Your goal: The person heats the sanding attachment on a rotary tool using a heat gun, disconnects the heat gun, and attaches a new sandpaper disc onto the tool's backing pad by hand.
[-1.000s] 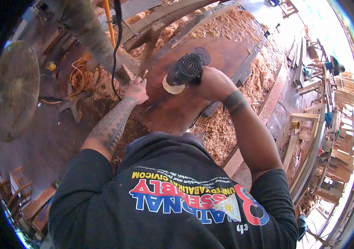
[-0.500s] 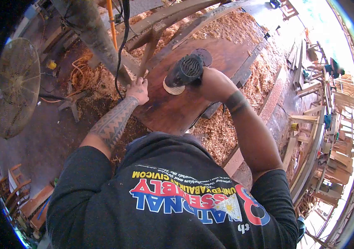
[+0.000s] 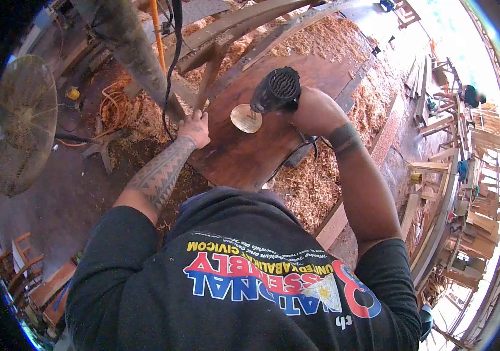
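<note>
My right hand (image 3: 319, 111) is closed around a black corded power tool (image 3: 276, 90) with a round, slotted vent end facing up at me. Its working end is hidden below, so I cannot tell whether it touches the wood. Just left of the tool, a pale round disc (image 3: 246, 119) with a small mark lies on the reddish-brown wooden slab (image 3: 226, 155). At the slab's left edge rests my left hand (image 3: 194, 128), fingers stretched out and holding nothing. A black cable (image 3: 285, 161) runs from near my right hand down over the slab.
Wood shavings (image 3: 314, 190) surround the slab. Curved timber pieces (image 3: 250, 29) stand beyond it. At left is a large fan (image 3: 20, 126); a dark post (image 3: 133, 52) with hanging cables is near my left hand. A person (image 3: 470, 96) is far right among lumber.
My right hand has moved the tool slightly up and to the right, uncovering more of the pale disc. A dark round shape behind the tool is now hidden. My left hand stays put.
</note>
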A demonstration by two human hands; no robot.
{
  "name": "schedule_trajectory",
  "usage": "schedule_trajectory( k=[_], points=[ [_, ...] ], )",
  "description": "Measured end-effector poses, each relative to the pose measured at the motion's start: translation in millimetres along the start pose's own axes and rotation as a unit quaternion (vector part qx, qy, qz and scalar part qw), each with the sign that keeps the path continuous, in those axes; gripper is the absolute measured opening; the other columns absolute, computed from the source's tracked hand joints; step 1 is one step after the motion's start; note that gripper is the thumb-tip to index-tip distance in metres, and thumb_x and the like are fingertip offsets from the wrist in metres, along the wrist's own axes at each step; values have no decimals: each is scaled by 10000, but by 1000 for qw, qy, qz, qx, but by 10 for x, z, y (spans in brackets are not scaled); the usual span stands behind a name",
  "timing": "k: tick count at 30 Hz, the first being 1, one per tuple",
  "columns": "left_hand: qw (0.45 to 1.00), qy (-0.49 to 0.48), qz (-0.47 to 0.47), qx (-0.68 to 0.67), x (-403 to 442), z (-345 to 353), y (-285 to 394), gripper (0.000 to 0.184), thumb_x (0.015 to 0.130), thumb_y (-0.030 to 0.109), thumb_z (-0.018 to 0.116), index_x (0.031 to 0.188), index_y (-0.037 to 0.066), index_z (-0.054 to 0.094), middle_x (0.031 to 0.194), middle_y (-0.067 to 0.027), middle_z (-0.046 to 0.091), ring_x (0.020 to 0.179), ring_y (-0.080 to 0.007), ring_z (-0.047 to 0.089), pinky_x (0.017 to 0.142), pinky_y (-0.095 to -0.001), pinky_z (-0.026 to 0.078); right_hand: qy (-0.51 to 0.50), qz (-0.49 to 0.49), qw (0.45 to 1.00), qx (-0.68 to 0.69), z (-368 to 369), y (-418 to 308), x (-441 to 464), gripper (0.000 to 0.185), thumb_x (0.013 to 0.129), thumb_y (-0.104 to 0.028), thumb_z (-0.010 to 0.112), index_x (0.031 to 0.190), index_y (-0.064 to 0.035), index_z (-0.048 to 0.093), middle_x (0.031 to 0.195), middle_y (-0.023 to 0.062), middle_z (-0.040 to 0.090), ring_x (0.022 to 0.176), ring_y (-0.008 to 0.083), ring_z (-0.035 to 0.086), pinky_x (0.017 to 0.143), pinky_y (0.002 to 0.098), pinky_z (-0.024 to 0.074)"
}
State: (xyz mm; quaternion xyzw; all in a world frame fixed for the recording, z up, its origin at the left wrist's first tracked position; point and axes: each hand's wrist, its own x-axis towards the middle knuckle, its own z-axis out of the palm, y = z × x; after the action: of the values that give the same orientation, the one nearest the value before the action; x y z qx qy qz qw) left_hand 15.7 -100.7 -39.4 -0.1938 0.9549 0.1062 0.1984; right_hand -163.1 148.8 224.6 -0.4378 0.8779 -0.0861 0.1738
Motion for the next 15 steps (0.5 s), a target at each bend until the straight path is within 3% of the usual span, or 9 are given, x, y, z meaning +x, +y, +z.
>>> schedule_trajectory(
  k=[8, 10, 14, 15],
  points=[
    [1000, 17, -2, -16, -77, -50, 25, 900, 885, 400, 849, 1593, 83, 393, 1591, -176, 458, 1464, -409, 490, 1180, -601, 438, 5, -10, 1000, 8, -23, -56, -11, 283, 910, -256, 771, 1146, -99, 770, 1078, 242, 777, 1043, 454, 735, 905, 538, 590],
    [998, 21, -12, -52, -67, 10, -67, 936, 865, 458, 871, 1566, 63, 393, 1580, -192, 480, 1468, -411, 489, 1190, -580, 437, -6, 10, 1000, -2, -72, -80, -63, 313, 913, -307, 751, 1137, -89, 763, 1070, 231, 782, 1036, 451, 741, 911, 539, 599],
    [986, -7, -120, -118, -270, -237, -83, 1076, 812, 574, 904, 1574, 30, 374, 1589, -219, 496, 1486, -414, 486, 1212, -529, 433, 2, 3, 1000, 19, -77, -25, -46, 340, 886, -285, 805, 1164, -93, 765, 1076, 241, 778, 1040, 461, 731, 908, 535, 589],
    [987, -3, -115, -110, -195, -79, -209, 1176, 799, 660, 887, 1616, 15, 341, 1638, -229, 460, 1511, -413, 476, 1228, -511, 427, -2, 16, 1000, 12, -74, -9, -26, 349, 886, -292, 809, 1174, -100, 766, 1079, 239, 778, 1042, 459, 732, 912, 535, 588]
  ],
)
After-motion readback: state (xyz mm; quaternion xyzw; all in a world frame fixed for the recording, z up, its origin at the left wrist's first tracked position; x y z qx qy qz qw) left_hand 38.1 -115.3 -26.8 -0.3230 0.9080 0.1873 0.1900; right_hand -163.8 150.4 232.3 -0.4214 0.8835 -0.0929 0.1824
